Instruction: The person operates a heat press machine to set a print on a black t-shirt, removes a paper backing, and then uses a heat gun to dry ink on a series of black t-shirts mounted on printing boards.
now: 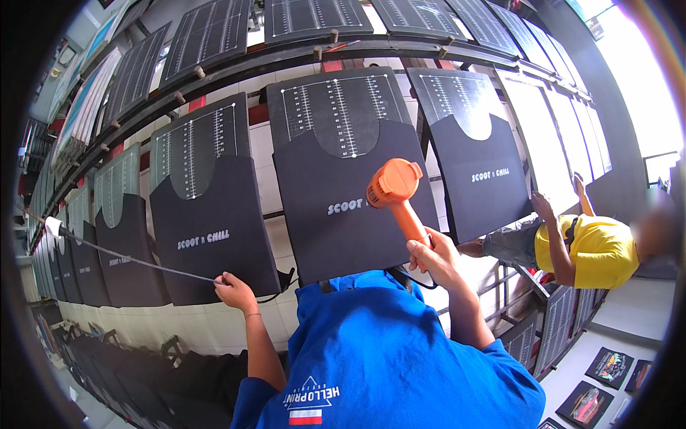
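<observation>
My right hand [441, 261] is wrapped round the handle of an orange hair dryer [397, 180], raised over the middle black shirt [307, 186]. The dryer's barrel covers part of that shirt's white print. Off to the left, my left hand [236, 294] pinches a grey cord [150, 259], which stretches away to a white piece [53, 227] at the far left. That hand is beside the lower edge of another printed black shirt [200, 207]. Both shirts lie flat on dark boards [336, 107] with white ruled scales, which show above the necklines.
More shirt-covered boards run left, and another printed shirt [477, 179] lies to the right. A dark rail [286, 53] crosses behind them, with a second row of boards [314, 18] beyond. A person in a yellow shirt [586, 250] reaches toward the boards at right.
</observation>
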`<state>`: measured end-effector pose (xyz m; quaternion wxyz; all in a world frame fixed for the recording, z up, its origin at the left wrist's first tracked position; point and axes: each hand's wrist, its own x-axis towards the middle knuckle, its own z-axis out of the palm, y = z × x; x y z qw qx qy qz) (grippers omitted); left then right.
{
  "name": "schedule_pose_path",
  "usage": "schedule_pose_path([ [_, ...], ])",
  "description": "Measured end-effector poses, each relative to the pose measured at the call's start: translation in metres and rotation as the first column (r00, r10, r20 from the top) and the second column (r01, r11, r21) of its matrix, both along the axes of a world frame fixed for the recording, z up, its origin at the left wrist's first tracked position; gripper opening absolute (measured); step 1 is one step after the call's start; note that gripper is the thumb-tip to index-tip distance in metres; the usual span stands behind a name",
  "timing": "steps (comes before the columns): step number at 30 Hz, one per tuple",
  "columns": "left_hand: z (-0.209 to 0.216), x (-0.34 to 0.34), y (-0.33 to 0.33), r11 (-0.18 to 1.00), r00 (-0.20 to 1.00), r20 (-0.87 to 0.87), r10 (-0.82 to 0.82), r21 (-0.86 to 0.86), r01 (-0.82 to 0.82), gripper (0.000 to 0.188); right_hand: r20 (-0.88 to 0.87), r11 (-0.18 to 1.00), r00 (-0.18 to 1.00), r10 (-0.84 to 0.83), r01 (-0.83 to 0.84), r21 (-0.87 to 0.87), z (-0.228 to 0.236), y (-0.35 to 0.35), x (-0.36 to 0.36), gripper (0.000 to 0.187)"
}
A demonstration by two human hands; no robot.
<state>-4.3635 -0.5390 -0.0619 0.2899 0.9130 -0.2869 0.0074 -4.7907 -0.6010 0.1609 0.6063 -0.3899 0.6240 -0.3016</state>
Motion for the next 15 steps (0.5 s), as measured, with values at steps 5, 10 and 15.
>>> schedule_pose_path([
  [5, -0.005, 0.003, 0.001, 1.0, 0.999, 0.039, -0.007, -0.026, 0.008, 0.028, -0.001, 0.999, 1.0, -0.032, 0.032, -0.026, 0.006, 0.001, 0.007, 0.032],
  [10, -0.004, 0.001, 0.0, 1.0, 0.999, 0.052, 0.002, -0.02, -0.001, 0.026, 0.035, 1.0, 0.999, -0.023, 0.023, 0.001, 0.005, 0.001, -0.008, 0.033],
  [15, -0.001, -0.001, -0.001, 1.0, 1.0, 0.012, 0.008, -0.01, -0.008, 0.029, -0.033, 0.998, 0.998, -0.058, 0.058, -0.028, 0.001, 0.003, -0.009, 0.031],
])
